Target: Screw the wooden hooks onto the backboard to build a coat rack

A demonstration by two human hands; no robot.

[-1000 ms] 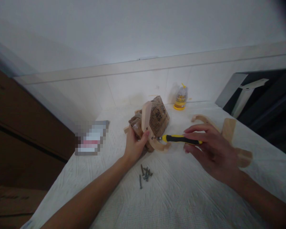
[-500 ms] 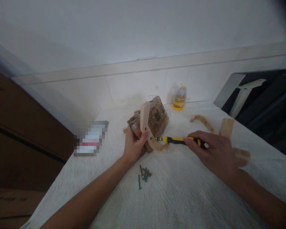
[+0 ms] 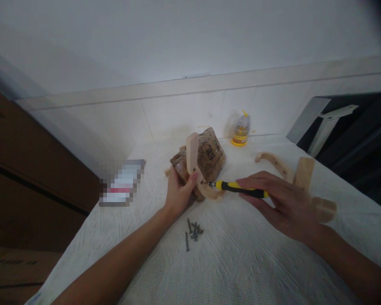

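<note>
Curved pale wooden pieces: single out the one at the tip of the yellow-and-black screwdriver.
The curved pale wooden piece held by the left hand; the screwdriver tip is at its lower hole. The other curved piece lies on the white cloth.

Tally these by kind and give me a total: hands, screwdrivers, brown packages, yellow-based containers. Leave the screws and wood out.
Hands: 2 (left hand, right hand)
Screwdriver: 1
Brown package: 1
Yellow-based container: 1
Total: 5
</note>
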